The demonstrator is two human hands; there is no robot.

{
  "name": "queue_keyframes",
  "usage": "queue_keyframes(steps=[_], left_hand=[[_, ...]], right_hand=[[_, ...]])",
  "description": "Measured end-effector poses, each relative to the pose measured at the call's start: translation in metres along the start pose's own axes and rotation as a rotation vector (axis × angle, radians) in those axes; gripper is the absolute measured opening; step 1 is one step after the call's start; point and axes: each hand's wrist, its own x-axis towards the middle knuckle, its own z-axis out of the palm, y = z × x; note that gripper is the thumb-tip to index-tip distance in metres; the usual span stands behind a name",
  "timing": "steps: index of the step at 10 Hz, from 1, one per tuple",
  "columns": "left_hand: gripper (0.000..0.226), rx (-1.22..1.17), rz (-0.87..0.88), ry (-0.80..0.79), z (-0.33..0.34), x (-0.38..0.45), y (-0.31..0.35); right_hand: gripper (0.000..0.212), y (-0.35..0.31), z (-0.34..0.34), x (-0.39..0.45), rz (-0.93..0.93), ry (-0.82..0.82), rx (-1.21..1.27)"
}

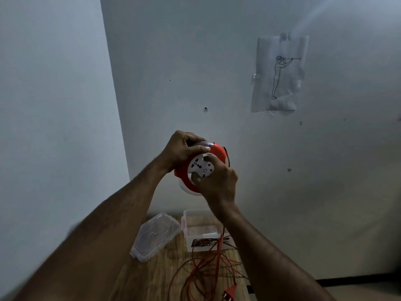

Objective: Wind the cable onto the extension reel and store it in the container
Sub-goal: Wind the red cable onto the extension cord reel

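Orange-red extension reel (200, 168) raised chest-high before wall, above wooden table (152, 274). Your left hand (184, 149) grips reel rim from above, fingers curled over housing. Your right hand (217, 181) pinches white socket face at lower edge, likely turning it. Thin orange cable (201, 263) hangs slack, most in loose tangle on table, plug (230, 294) at end. Clear container (202, 231) open, lid (155, 237) just beside. Reel looks light, rigid, smooth plastic; hold rim firmly. Cable limp, snag-prone; guide it.

Cable (204, 268) perhaps cut off below
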Motion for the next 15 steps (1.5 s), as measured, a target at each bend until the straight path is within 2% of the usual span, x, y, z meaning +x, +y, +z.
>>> queue_keyframes(steps=[3, 5, 7, 8, 9, 10, 11, 12, 13, 14, 15], left_hand=[[0.029, 0.036, 0.040, 0.070, 0.000, 0.003, 0.003], [0.035, 0.116, 0.092, 0.078, 0.002, 0.006, 0.007], [0.032, 0.140, 0.121, 0.043, 0.004, 0.002, 0.012], [0.031, 0.114, 0.117, 0.030, 0.007, 0.000, 0.013], [0.031, 0.015, 0.085, 0.075, 0.012, -0.004, 0.010], [0.031, 0.005, 0.083, 0.088, 0.013, -0.004, 0.010], [0.033, -0.016, 0.104, 0.074, 0.015, -0.003, 0.013], [0.033, -0.088, 0.084, 0.108, 0.018, -0.002, 0.014], [0.032, -0.118, 0.066, 0.129, 0.016, -0.001, 0.014], [0.030, -0.173, 0.048, 0.130, 0.012, -0.002, 0.015], [0.029, -0.194, 0.039, 0.135, 0.009, -0.003, 0.015]], right_hand=[[0.057, -0.027, 0.008, -0.001, 0.494, 0.195, 0.326], [0.054, -0.043, 0.012, 0.007, 0.958, 0.301, 0.659], [0.050, -0.049, 0.010, 0.011, 1.242, 0.322, 0.929], [0.053, -0.060, 0.004, 0.018, 1.366, 0.322, 1.049], [0.075, -0.062, -0.004, 0.031, 1.531, 0.352, 1.332], [0.067, -0.062, -0.026, 0.034, 1.666, 0.453, 1.652], [0.074, -0.062, -0.042, 0.036, 1.722, 0.649, 1.935], [0.075, -0.062, -0.047, 0.039, 1.740, 0.864, 2.099], [0.074, -0.063, -0.056, 0.033, 1.731, 0.715, 2.055], [0.057, -0.059, -0.056, 0.022, 1.604, 0.316, 1.924], [0.031, -0.048, -0.050, 0.011, 1.303, 0.139, 1.310]])
